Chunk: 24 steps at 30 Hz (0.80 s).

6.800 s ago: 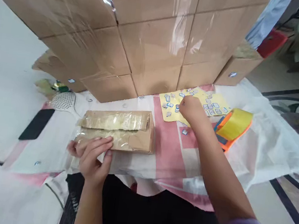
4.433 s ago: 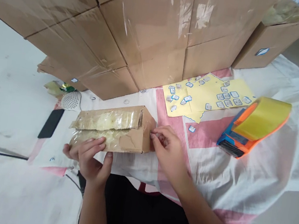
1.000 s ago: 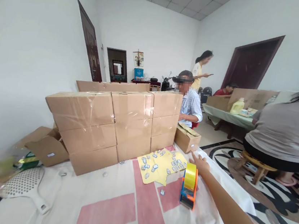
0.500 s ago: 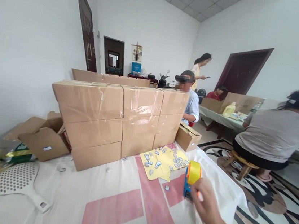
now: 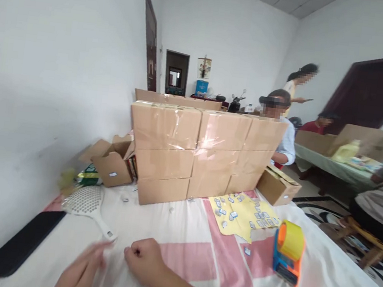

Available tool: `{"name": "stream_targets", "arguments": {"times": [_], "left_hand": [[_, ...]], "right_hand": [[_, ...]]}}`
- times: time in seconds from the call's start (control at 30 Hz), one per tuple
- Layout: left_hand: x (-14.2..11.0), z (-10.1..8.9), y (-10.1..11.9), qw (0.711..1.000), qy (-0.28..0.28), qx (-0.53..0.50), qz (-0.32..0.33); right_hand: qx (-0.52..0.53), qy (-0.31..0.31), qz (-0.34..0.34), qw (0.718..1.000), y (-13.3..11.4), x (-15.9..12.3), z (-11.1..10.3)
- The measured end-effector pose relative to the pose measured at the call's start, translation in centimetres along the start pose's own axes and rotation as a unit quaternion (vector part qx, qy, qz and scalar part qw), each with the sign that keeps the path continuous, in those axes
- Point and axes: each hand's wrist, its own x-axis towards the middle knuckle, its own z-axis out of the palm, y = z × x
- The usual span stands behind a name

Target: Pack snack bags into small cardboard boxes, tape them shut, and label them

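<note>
My left hand is low at the front of the cloth, blurred. Its fingers look stretched out, with the tips by the handle end of a white perforated paddle; I cannot see a hold on it. Just to its right, my right hand is curled into a loose fist over the cloth, a dark hollow showing in it and no object visible. A tape dispenser, blue and orange with a yellow roll, stands at the right, apart from both hands.
Taped cardboard boxes form a wall across the cloth-covered table. A torn yellow sheet bears small labels. An open carton and a black flat object lie left, a smaller box right. A person sits behind.
My right hand has let go of the tape dispenser and moved left to the front middle. My left hand has come into view. The camera has turned left.
</note>
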Motion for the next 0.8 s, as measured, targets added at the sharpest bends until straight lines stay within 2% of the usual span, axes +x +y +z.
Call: {"name": "stream_targets", "arguments": {"times": [0.03,0.1,0.17,0.23,0.3,0.4,0.5,0.57,0.67,0.73,0.8], "left_hand": [[2.8,-1.6,0.4,0.998,0.037,0.030,0.032],[8.9,-4.0,1.5,0.990,0.084,0.105,0.051],[15.2,-5.3,2.8,0.982,0.103,0.152,0.042],[20.4,-5.8,4.1,0.978,0.096,0.182,0.025],[24.1,-5.8,5.2,0.975,0.079,0.208,0.000],[26.2,-6.7,7.1,0.971,0.091,0.222,-0.005],[24.6,-9.3,9.3,0.961,0.151,0.229,0.021],[21.5,-11.8,10.5,0.944,0.237,0.225,0.056],[14.5,-15.1,11.2,0.889,0.390,0.208,0.118],[9.1,-15.9,10.5,0.863,0.441,0.192,0.154],[4.2,-15.4,9.1,0.864,0.456,0.166,0.134]], "right_hand": [[0.004,-0.015,-0.004,1.000,0.3,0.4,0.2],[0.030,-0.038,-0.002,0.999,0.8,0.6,0.0],[0.065,-0.042,0.012,0.997,1.0,0.6,-0.5],[0.089,-0.039,0.025,0.995,0.9,0.6,-0.8],[0.102,-0.040,0.032,0.993,0.8,0.5,-1.0],[0.110,-0.038,0.038,0.992,0.7,0.6,-0.9],[0.116,-0.031,0.035,0.992,0.8,0.8,-0.9],[0.119,-0.025,0.027,0.992,1.0,0.9,-0.9],[0.133,-0.006,0.010,0.991,1.1,0.8,-1.1],[0.121,-0.010,-0.008,0.993,0.8,0.5,-1.5],[0.083,-0.047,-0.047,0.994,0.5,-0.1,-2.3]]}}
